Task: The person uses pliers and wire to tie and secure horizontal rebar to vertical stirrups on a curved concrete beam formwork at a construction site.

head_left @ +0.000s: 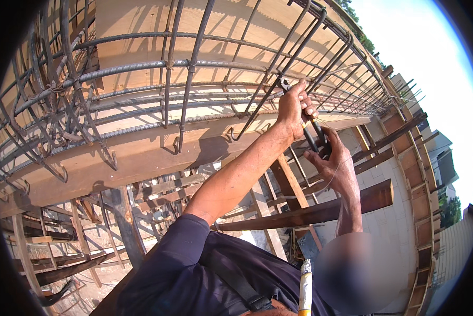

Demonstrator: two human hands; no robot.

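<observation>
A pair of pliers (312, 136) with black handles reaches up to the rebar cage, its metal jaws beside a stirrup. My left hand (295, 105) is closed round the tool just below the jaws, close against the stirrup bars. Lower down and to the right, my right hand (332, 158) grips the handle ends, fingers curled round them. A thin wire loops beside my right wrist. The rebar cage (126, 67) has long ribbed bars crossed by hooked stirrups (190, 79). Whether the jaws bite on tie wire is too small to tell.
Plywood formwork (136, 21) backs the cage, and a timber board (89, 152) runs under it. Below stand wooden props (126, 226). A dark timber beam (320, 205) juts out beneath my arms. Brown formwork panels (421, 231) line the right side. A cigarette (305, 287) shows at the lower edge.
</observation>
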